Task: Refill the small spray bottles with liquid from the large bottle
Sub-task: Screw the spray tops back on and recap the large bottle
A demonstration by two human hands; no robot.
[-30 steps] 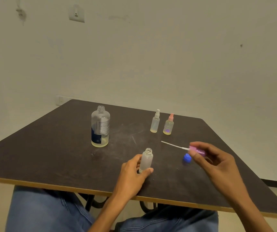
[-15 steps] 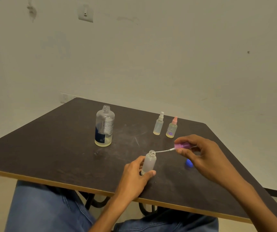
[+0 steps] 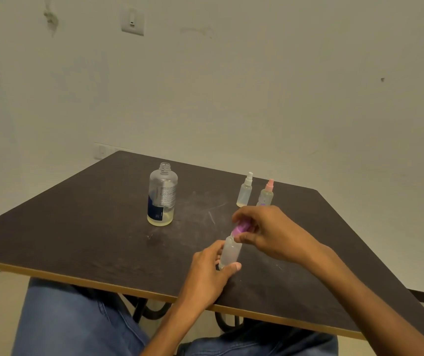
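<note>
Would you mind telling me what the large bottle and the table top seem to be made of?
The large bottle looks like clear, glossy plastic, possibly glass: the yellowish liquid at its bottom shows through, and it bears a printed label. The table top looks like dark matt laminate over board: pale scuffs mark it and a lighter edge runs along the front.

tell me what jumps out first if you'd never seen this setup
Near the front edge of the dark table, the left hand grips a small frosted bottle while the right hand holds a purple spray cap at its neck. Behind them a large uncapped bottle, nearly empty, stands left, and two capped spray bottles, white-topped and pink-topped, stand right.
</note>
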